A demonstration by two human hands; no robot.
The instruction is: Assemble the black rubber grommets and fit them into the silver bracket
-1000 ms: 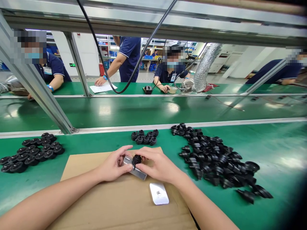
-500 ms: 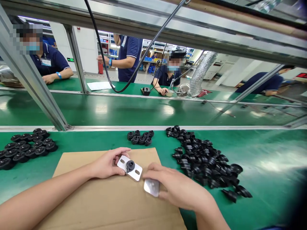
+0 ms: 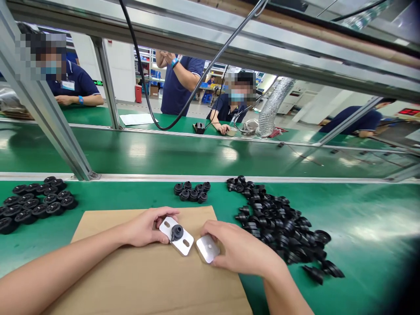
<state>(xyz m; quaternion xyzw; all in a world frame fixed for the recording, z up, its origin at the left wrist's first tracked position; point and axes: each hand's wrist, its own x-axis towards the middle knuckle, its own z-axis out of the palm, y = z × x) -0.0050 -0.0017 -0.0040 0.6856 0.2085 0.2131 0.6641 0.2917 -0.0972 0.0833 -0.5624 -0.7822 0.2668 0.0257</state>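
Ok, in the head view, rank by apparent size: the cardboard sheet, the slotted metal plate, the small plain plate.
1. cardboard sheet
2. slotted metal plate, held by left hand
3. small plain plate, at right hand

Silver plates [image 3: 183, 243], a black grommet [image 3: 177, 232], brown cardboard [image 3: 131, 271], a green bench [image 3: 361, 227].

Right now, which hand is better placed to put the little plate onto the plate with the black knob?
Probably the right hand. It already grips the small metal plate, right beside the slotted plate. The left hand is busy steadying that plate, which carries the black part.
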